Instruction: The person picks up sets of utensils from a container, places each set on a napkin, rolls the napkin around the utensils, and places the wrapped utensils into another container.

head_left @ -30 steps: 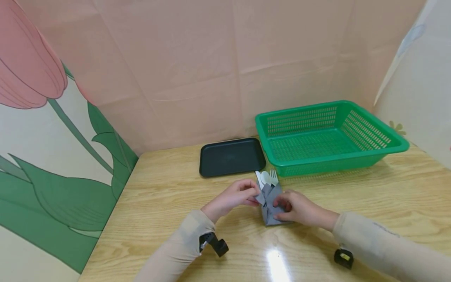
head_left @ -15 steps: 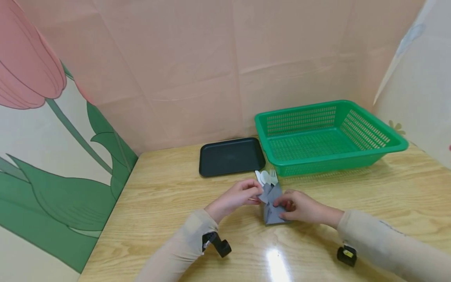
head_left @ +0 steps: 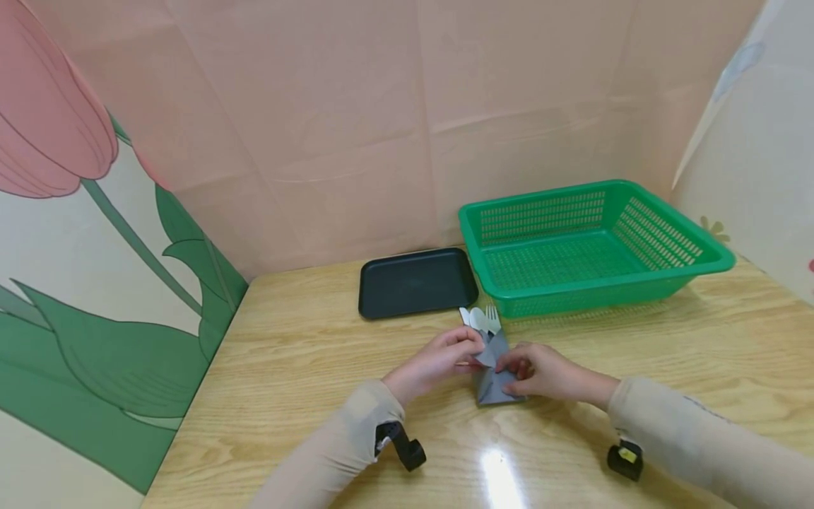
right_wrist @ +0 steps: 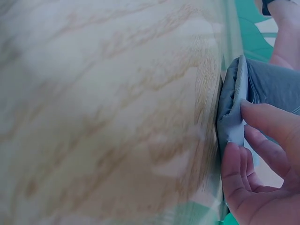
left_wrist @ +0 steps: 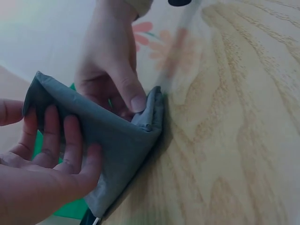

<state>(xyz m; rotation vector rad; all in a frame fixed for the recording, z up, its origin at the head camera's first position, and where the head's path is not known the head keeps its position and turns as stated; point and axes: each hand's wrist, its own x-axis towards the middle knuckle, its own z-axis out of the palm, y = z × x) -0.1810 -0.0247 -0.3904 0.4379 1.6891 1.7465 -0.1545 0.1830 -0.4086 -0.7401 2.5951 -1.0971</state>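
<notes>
A grey napkin (head_left: pixel 499 390) lies folded round a white knife (head_left: pixel 465 316), a spoon (head_left: pixel 478 320) and a fork (head_left: pixel 492 318), whose tops stick out of its far end. My left hand (head_left: pixel 440 360) pinches a loose corner of the napkin between thumb and fingers and holds it raised over the bundle; the left wrist view shows this flap (left_wrist: pixel 117 145) standing up off the table. At the right side my right hand (head_left: pixel 540 375) grips the folded edge, with its thumb (right_wrist: pixel 265 115) on the fold and curled fingers beside it. The utensils' lower parts are hidden inside the napkin.
A black tray (head_left: pixel 416 283) lies behind the bundle to the left. To its right stands a green perforated basket (head_left: pixel 572 297). All rest on a wooden table (head_left: pixel 286 367) against a pink-draped back wall (head_left: pixel 331 141).
My left hand has moved to the right, bringing the pinched napkin corner across the bundle. My right hand has shifted only slightly and still holds the right side.
</notes>
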